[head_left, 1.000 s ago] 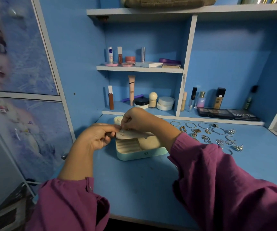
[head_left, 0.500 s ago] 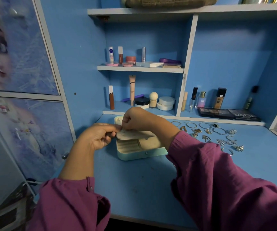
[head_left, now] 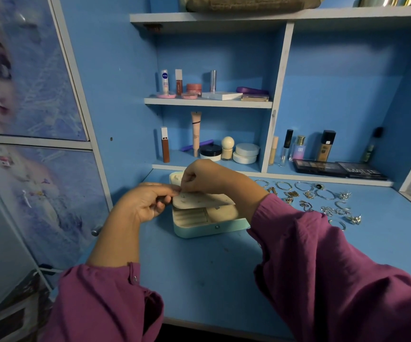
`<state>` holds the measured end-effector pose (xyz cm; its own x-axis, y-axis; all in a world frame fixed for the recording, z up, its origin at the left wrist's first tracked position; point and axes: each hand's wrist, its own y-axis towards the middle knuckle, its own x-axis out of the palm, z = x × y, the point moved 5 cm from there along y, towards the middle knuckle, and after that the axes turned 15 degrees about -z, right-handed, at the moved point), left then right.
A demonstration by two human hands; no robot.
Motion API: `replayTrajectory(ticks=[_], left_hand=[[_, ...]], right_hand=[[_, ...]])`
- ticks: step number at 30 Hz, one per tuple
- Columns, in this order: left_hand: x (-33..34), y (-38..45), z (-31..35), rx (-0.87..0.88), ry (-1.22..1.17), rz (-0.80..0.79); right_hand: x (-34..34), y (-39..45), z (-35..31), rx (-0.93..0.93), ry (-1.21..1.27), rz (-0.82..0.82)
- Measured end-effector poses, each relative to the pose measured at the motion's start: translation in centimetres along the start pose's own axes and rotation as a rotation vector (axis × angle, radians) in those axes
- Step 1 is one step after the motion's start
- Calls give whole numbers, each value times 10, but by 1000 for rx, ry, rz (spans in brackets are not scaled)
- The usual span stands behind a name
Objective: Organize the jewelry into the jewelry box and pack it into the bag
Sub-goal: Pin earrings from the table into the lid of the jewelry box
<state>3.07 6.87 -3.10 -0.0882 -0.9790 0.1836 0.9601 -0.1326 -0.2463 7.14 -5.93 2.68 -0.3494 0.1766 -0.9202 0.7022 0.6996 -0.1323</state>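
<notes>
A mint-green jewelry box [head_left: 209,228] stands open on the blue desk, its lid [head_left: 176,177] tipped back. A beige earring panel [head_left: 203,200] is held above the box's cream compartments. My left hand [head_left: 147,202] pinches the panel's left edge. My right hand [head_left: 205,178] is curled above the same corner, fingertips pinching something too small to make out. Loose rings, bangles and earrings [head_left: 323,201] lie scattered on the desk right of the box. A bag-like brown shape [head_left: 248,2] sits on the top shelf.
Shelves behind the box carry cosmetics: tubes, jars [head_left: 246,153], bottles [head_left: 325,145] and two dark palettes [head_left: 337,169]. A wardrobe door with a printed picture [head_left: 26,119] stands at the left. The blue desk [head_left: 211,272] stretches toward me in front of the box.
Both hands stay at the panel's left corner; only slight finger shifts show.
</notes>
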Motion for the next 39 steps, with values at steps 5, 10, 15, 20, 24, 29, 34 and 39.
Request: replayTrajectory(ticks=[5,10,15,20,24,29,34,39], left_hand=[[0,0,0,3,3,5],[0,0,0,13,-1,5],[0,0,-1,18,11,8],[-1,0,0,14,34,7],[-1,0,0,24,27,7],[-1,1,-1,26,27,7],[0,0,-1,37,43,-3],[0,-1,1,49,46,-25]], right_hand=[[2,0,-3,28,-7,-5],[1,1,-8,64,-15,-32],[3,-2,-12,81,-63,12],[9,-9,-7,74,-14,156],[11,-10,-5,76,1,165],[9,-7,-7,109,-22,124],[7,-8,-12,90,-42,91],[8,-14,-8,45,4,152]])
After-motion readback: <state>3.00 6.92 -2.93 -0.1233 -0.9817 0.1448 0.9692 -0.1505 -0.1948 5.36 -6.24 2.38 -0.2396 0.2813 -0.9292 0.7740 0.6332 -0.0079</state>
